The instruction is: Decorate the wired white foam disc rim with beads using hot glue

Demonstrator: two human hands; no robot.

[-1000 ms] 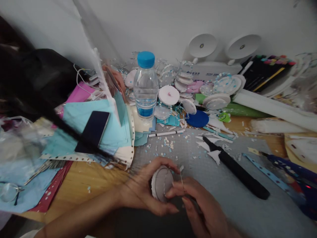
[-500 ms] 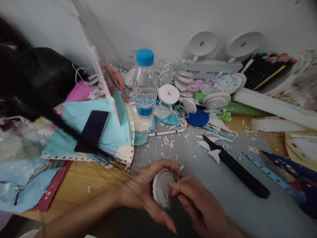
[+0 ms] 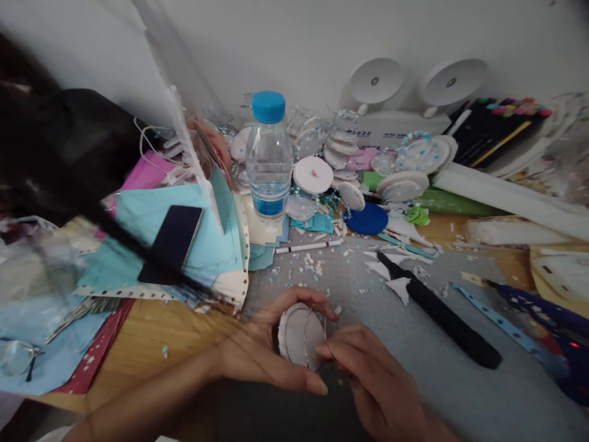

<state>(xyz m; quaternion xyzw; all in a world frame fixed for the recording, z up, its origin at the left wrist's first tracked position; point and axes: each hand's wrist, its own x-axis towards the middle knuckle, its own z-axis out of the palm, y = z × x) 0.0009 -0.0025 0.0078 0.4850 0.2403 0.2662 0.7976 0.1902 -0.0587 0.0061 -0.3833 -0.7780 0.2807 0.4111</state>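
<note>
A small round white disc (image 3: 299,334) with a rough edge sits in my left hand (image 3: 257,350), whose fingers curl around its rim and whose thumb lies along its lower side. A thin silvery wire or string (image 3: 306,331) crosses the disc face and loops off its right side. My right hand (image 3: 368,362) is at the disc's right edge, thumb and forefinger pinched on the thin strand. Both hands are above the near edge of the grey mat (image 3: 359,307).
Behind stand a water bottle (image 3: 269,153) and several white discs with blue specks (image 3: 313,175). A phone (image 3: 171,244) lies on blue paper at left. A black tool (image 3: 446,313) lies at right, beside a patterned strip (image 3: 488,313). Confetti and paper scraps surround them.
The disc and my left hand have shifted slightly up and left. My left thumb has come up across the disc's lower edge. My right fingers stay beside the disc, with the strand's loop changed in shape.
</note>
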